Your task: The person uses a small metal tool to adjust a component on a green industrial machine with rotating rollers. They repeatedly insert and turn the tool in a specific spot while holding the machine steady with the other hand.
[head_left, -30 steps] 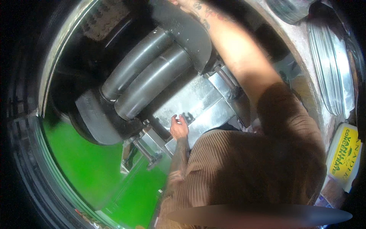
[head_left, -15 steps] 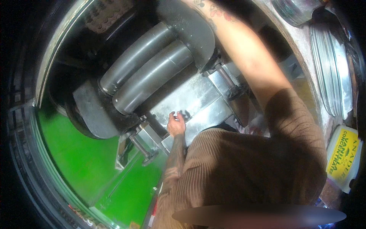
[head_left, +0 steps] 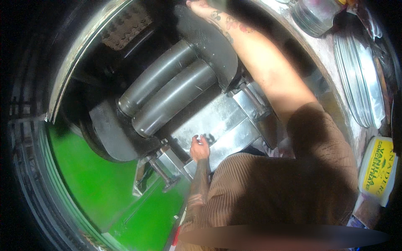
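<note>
Beside two grey rollers (head_left: 167, 94), left hand (head_left: 199, 148) grip curled on steel tray (head_left: 217, 125), right hand (head_left: 201, 6) grip unclear.

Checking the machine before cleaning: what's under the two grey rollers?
Under the two grey rollers sits a slanted metal tray, with the left hand on its lower edge. The gap directly beneath them is dark.

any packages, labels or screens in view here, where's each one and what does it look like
Tub: far right edge, beside the brown-sleeved shoulder; rounded white container with a yellow label printed in dark letters.
Stack of metal plates: upper right on the counter; shiny, round, unlabelled.
No screens or signs in view.
</note>
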{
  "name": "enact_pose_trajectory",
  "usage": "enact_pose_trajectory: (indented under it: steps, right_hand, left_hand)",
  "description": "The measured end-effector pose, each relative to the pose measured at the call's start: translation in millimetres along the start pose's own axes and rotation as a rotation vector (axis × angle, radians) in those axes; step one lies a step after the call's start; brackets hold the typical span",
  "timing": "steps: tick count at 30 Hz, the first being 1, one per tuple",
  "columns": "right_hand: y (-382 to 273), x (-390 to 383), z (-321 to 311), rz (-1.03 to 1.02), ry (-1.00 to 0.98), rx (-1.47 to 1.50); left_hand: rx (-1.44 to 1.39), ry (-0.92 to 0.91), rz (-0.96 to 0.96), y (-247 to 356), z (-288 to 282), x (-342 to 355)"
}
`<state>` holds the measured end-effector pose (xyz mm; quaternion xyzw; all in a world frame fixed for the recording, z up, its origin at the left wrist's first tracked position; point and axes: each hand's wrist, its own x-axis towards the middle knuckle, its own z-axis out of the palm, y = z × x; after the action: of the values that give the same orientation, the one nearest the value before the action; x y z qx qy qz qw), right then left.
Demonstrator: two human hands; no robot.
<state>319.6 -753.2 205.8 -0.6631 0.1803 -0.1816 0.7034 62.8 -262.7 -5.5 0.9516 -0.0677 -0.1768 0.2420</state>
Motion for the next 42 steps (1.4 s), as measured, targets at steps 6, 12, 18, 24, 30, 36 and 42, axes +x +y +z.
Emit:
enact_pose_trajectory:
  steps: [6, 12, 18, 24, 30, 36, 42]
  right_hand:
    - [-0.5, -0.7, 1.5, 0.005, 0.016, -0.069]
    - [-3.2, -19.9, 2.9, 0.049, 0.028, -0.196]
    - [22.0, -50.5, -4.5, -0.114, -0.041, 0.027]
    - [29.3, -46.0, -13.7, -0.025, -0.039, 0.103]
    - [28.9, -48.3, -14.8, 0.003, -0.051, 0.216]
    - [40.1, -32.8, -6.3, 0.046, -0.068, 0.407]
    - [42.7, -18.9, 0.9, 0.230, -0.169, 0.645]
  left_hand:
    - [-0.029, 0.016, 0.011, 0.8, 0.0, 0.6]
    - [0.004, 0.003, -0.006, -0.5, -0.5, -1.5]
    - [-0.017, 0.038, 0.027, -5.7, 5.1, 3.1]
    - [-0.003, -0.004, -0.004, -4.8, 5.3, 2.9]
    - [-0.006, -0.028, -0.016, -1.1, 4.4, 3.4]
    - [0.006, 0.019, 0.025, -2.5, 6.1, 1.8]
    - [-0.005, -0.036, -0.026, -1.3, 3.5, 2.3]
